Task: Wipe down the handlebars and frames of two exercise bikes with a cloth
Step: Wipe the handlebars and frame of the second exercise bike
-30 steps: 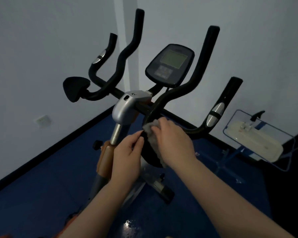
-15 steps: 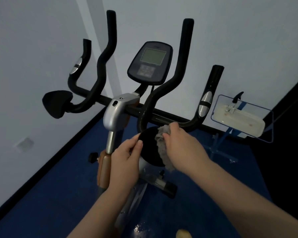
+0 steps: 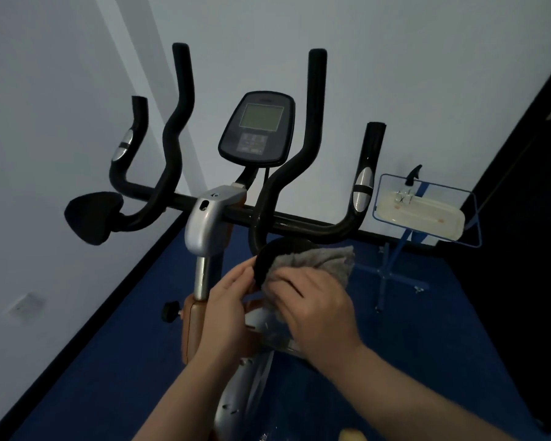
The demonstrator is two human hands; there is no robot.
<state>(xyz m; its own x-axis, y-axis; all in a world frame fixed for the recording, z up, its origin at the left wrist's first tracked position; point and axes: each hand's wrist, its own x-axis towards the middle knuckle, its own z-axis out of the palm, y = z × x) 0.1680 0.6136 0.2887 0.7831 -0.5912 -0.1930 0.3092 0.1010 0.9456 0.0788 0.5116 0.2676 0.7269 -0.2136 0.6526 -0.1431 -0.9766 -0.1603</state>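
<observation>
An exercise bike stands in front of me with black handlebars, a console and a silver stem above an orange frame part. Its right black elbow pad is low in the middle. My left hand grips the pad's left edge. My right hand presses a grey cloth flat against the pad's face. The left elbow pad hangs free at the left.
White walls meet in the corner behind the bike, above a dark blue floor. A blue stand holding a pale tray is at the right, near a dark wall. A black adjustment knob sticks out left of the frame.
My view has swung left, so the bike now faces me squarely. My right hand and the cloth have slid down and across the right elbow pad; my left hand stays on its edge.
</observation>
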